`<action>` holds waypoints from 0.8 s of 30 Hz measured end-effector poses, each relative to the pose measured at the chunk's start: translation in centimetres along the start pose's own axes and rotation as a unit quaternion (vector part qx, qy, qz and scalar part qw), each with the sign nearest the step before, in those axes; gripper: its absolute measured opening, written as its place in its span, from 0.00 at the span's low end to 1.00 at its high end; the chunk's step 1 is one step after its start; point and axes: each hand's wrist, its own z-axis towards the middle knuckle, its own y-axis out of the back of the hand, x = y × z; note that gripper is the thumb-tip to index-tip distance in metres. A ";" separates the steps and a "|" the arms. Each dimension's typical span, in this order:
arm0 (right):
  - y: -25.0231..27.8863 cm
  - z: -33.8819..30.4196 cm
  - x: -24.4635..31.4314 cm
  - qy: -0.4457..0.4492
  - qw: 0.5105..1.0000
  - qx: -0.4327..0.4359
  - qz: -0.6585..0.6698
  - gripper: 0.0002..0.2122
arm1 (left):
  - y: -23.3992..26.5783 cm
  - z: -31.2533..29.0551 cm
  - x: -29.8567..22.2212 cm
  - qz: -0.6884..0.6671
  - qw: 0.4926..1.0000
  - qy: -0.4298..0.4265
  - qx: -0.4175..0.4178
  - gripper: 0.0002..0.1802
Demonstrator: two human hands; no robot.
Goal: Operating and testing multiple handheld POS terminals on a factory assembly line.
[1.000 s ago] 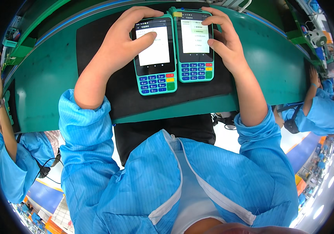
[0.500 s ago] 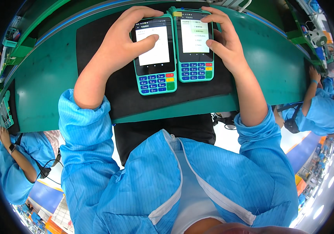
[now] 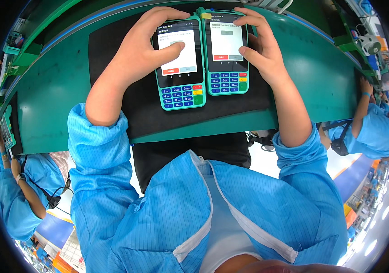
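Two teal handheld payment terminals stand side by side, screens lit and keypads toward me. My left hand (image 3: 145,48) is at the upper left of the left terminal (image 3: 180,97). Its fingers reach along the top edge, and the thumb lies over the middle of the screen. My right hand (image 3: 262,45) is at the right side of the right terminal (image 3: 227,83). Its forefinger and thumb extend to that screen's right edge, spread apart, while the other fingers are partly hidden. Both screens show white pages with a red and a grey button low down.
A black mat (image 3: 158,125) lies under the terminals on the green workbench (image 3: 301,68). At the left, a co-worker's hands are near another teal device (image 3: 7,129). Another person's blue sleeve (image 3: 376,127) shows at the right. Green rails and fixtures run along the back.
Both screens have switched to pages with red and grey buttons; the right one's pop-up list is gone. My hands have barely moved. The co-worker's arms at the left have shifted.
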 end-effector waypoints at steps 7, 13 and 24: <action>-0.2 -0.1 -0.2 0.008 1.000 0.007 0.015 0.23 | 0.6 -0.5 -0.5 0.111 0.990 -0.076 0.037 0.38; -0.1 -0.1 -0.3 0.012 1.000 0.018 0.015 0.25 | 0.6 -0.5 -0.7 0.107 0.991 -0.068 0.049 0.43; -0.3 -0.2 -0.4 0.019 0.999 0.020 0.021 0.31 | 0.5 -0.6 -0.8 0.121 0.988 -0.076 0.053 0.45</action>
